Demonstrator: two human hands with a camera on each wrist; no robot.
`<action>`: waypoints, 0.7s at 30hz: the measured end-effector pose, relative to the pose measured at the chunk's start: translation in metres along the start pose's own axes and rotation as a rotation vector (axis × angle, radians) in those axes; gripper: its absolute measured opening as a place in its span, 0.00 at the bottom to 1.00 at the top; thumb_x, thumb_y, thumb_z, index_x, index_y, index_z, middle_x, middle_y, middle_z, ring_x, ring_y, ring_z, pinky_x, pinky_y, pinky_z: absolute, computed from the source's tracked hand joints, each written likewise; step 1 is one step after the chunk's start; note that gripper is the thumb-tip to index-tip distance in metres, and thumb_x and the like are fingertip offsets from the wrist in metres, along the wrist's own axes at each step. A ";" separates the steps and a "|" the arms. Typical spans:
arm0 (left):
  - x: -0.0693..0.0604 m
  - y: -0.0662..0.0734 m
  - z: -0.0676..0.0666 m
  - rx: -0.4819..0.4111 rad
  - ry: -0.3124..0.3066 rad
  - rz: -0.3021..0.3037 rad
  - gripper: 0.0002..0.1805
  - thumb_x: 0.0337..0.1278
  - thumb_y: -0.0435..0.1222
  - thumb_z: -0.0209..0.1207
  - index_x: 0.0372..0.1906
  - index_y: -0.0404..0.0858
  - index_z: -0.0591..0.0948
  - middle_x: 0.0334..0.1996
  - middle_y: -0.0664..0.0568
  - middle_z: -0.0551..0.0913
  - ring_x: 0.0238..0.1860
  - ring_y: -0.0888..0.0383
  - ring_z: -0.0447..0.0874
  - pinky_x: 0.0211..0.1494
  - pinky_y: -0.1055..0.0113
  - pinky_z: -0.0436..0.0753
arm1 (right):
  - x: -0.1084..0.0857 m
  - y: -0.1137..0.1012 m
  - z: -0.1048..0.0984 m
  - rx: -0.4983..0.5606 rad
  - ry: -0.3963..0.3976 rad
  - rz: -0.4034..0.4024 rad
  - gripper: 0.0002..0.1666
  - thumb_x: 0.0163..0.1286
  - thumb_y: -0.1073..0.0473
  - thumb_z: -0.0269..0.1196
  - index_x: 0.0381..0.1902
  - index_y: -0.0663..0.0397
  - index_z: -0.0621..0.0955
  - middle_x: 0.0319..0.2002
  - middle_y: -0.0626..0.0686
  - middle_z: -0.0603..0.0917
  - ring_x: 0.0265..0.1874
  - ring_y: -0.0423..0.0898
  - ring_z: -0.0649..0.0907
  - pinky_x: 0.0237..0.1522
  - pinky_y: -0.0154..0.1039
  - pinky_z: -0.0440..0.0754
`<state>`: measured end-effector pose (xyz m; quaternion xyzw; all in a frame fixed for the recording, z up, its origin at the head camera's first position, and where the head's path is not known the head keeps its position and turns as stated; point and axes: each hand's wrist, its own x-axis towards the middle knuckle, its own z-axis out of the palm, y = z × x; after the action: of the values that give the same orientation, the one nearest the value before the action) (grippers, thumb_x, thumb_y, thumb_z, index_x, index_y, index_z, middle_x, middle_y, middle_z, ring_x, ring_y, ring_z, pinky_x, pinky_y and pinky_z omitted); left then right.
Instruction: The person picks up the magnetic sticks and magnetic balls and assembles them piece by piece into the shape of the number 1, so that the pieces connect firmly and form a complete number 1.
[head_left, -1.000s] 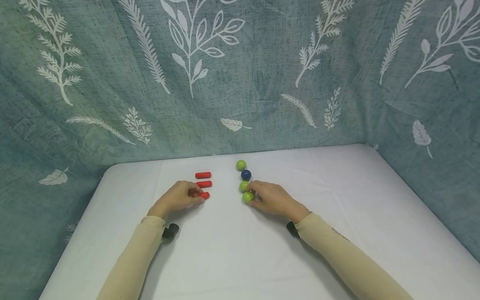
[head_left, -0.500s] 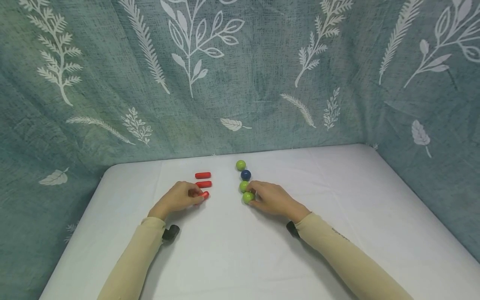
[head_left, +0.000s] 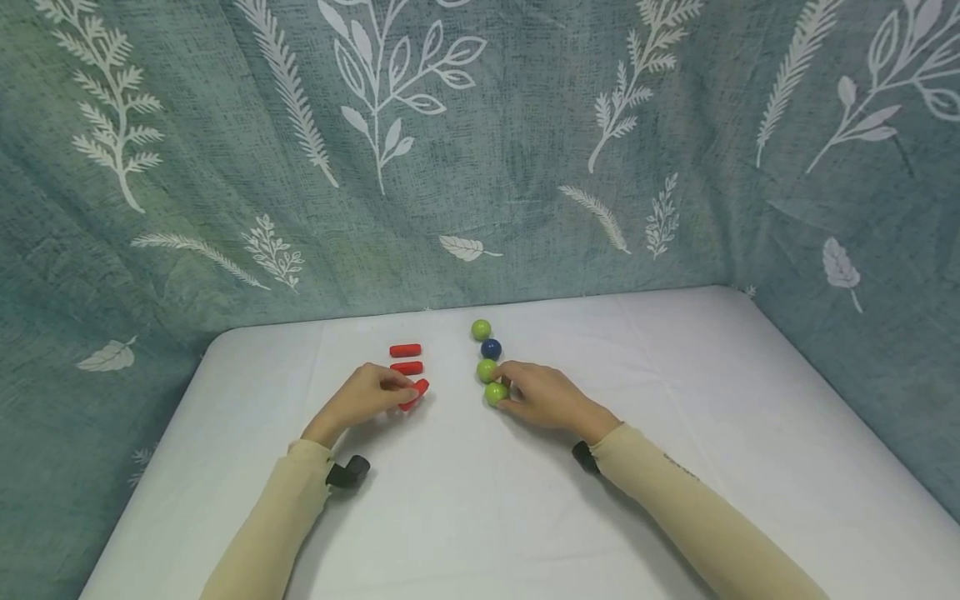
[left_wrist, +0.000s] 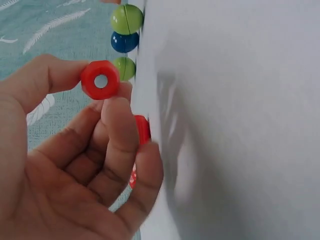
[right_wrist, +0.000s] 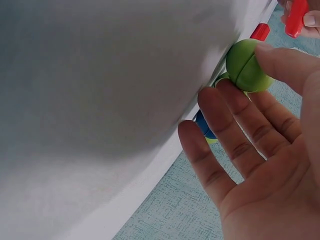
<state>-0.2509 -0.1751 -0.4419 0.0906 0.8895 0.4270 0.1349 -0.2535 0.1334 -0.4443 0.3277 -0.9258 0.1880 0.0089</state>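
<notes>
My left hand (head_left: 363, 396) pinches a hollow red tube-shaped bead (left_wrist: 87, 82) between thumb and fingers. Its round hole faces the left wrist camera, and in the head view the bead slants up to the right. Two more red beads (head_left: 405, 351) (head_left: 407, 367) lie on the table just beyond that hand. My right hand (head_left: 551, 400) pinches the nearest green ball (right_wrist: 245, 65) with its thumb and fingertips, the other fingers spread out. Beyond this ball, in a line, are a second green ball (head_left: 487, 371), a dark blue ball (head_left: 491, 348) and a farther green ball (head_left: 482, 330).
A white cloth covers the table (head_left: 480, 517). Behind it and at both sides hangs a green-blue curtain (head_left: 525, 150) with white leaf prints. A dark wrist camera (head_left: 349, 472) sits at the left cuff, and another (head_left: 586, 457) at the right.
The left hand has turned its red bead to a slant and shifted it slightly right, so more of it shows. My right hand and the balls have hardly moved.
</notes>
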 end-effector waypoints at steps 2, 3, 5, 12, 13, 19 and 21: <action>0.000 0.000 0.002 -0.036 -0.003 -0.027 0.13 0.57 0.44 0.65 0.41 0.40 0.87 0.27 0.54 0.86 0.30 0.58 0.79 0.36 0.66 0.77 | 0.000 0.000 0.000 -0.002 0.002 -0.004 0.19 0.65 0.55 0.68 0.53 0.49 0.79 0.41 0.46 0.84 0.34 0.40 0.79 0.39 0.37 0.77; 0.000 0.000 0.003 -0.060 -0.004 -0.043 0.13 0.58 0.44 0.65 0.42 0.40 0.87 0.28 0.54 0.87 0.31 0.58 0.80 0.38 0.66 0.78 | -0.001 0.000 0.000 -0.003 0.001 -0.005 0.19 0.65 0.55 0.68 0.53 0.49 0.79 0.42 0.46 0.84 0.35 0.40 0.80 0.40 0.37 0.78; 0.001 0.001 0.005 -0.097 -0.006 -0.061 0.14 0.58 0.44 0.65 0.43 0.39 0.87 0.29 0.53 0.88 0.32 0.58 0.81 0.40 0.66 0.79 | -0.001 0.000 0.000 -0.001 0.002 -0.007 0.19 0.65 0.56 0.68 0.53 0.49 0.79 0.42 0.46 0.84 0.36 0.40 0.80 0.41 0.37 0.78; -0.002 0.007 0.015 -0.134 -0.007 -0.067 0.15 0.59 0.44 0.64 0.44 0.39 0.87 0.33 0.52 0.87 0.33 0.58 0.81 0.41 0.66 0.80 | -0.001 0.002 0.001 0.023 0.014 0.000 0.20 0.64 0.55 0.68 0.53 0.48 0.79 0.43 0.46 0.84 0.32 0.39 0.78 0.38 0.35 0.77; -0.003 0.007 0.017 -0.132 -0.009 -0.068 0.14 0.59 0.44 0.65 0.44 0.39 0.87 0.33 0.52 0.87 0.33 0.58 0.81 0.41 0.66 0.80 | 0.000 0.003 0.001 0.025 0.016 0.000 0.20 0.64 0.55 0.68 0.53 0.47 0.79 0.42 0.45 0.84 0.31 0.38 0.77 0.37 0.35 0.76; -0.005 0.011 0.025 -0.121 -0.010 -0.072 0.13 0.57 0.43 0.66 0.43 0.41 0.86 0.31 0.54 0.86 0.31 0.57 0.81 0.40 0.66 0.79 | 0.000 0.003 0.001 0.051 0.033 -0.004 0.18 0.64 0.55 0.68 0.52 0.45 0.79 0.43 0.43 0.84 0.29 0.37 0.76 0.35 0.33 0.75; -0.006 0.012 0.026 -0.128 -0.011 -0.058 0.14 0.57 0.43 0.66 0.45 0.40 0.85 0.29 0.53 0.85 0.30 0.57 0.81 0.39 0.66 0.79 | 0.000 0.003 0.000 0.061 0.035 -0.005 0.18 0.64 0.55 0.68 0.52 0.44 0.79 0.44 0.43 0.84 0.30 0.38 0.77 0.36 0.33 0.75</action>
<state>-0.2369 -0.1503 -0.4473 0.0584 0.8619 0.4785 0.1573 -0.2556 0.1352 -0.4452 0.3270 -0.9186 0.2216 0.0155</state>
